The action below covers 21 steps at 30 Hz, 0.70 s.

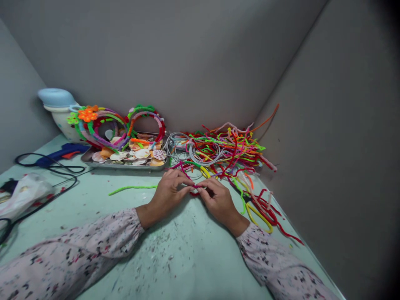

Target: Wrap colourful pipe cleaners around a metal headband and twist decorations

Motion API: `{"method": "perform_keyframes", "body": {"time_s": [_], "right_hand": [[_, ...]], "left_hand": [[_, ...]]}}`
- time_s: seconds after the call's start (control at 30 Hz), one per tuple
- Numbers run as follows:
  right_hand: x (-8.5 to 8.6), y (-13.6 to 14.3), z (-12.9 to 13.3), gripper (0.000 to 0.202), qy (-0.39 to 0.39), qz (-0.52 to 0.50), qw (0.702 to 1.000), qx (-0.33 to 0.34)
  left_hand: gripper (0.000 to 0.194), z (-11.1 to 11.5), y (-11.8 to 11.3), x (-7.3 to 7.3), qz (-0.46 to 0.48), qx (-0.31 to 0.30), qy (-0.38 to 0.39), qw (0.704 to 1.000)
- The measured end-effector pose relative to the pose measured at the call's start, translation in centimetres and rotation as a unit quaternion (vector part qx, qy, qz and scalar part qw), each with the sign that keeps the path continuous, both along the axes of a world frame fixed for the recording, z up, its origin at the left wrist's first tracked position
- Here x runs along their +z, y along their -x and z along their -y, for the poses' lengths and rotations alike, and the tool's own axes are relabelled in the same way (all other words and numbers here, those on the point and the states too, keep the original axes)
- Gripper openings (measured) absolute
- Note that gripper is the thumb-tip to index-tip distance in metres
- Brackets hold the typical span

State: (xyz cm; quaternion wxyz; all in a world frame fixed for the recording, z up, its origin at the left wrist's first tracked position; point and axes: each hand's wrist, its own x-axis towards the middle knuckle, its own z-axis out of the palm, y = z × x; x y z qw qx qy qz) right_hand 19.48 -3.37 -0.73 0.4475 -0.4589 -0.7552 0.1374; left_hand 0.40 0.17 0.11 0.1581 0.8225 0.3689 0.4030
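Observation:
Near the middle of the table, my left hand (171,188) and my right hand (218,197) meet fingertip to fingertip. Both pinch a magenta pipe cleaner (196,186), and part of it rises behind my left fingers. A dark red curved piece shows just below the fingertips. To the left of my left hand, a bright green pipe cleaner (133,187) lies on the table, its right end hidden by the hand. Behind my right hand is a tangled pile of colourful pipe cleaners (240,146), with coiled grey wire (200,154) beside it.
A metal tray (125,166) of shells holds fuzzy headbands (114,146). Behind it at left stands a white container with a blue lid (58,98). A blue glue gun (56,155), black cable (73,179) and plastic bag (28,191) lie left. Yellow-handled scissors (261,218) lie right.

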Motion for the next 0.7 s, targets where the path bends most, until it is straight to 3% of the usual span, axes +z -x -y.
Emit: {"method": "perform_keyframes", "body": {"time_s": [0.7], "right_hand": [[0.04, 0.08, 0.11, 0.015, -0.010, 0.010, 1.000, 0.009]], "left_hand": [[0.014, 0.45, -0.17, 0.90, -0.050, 0.010, 0.028, 0.998]]}}
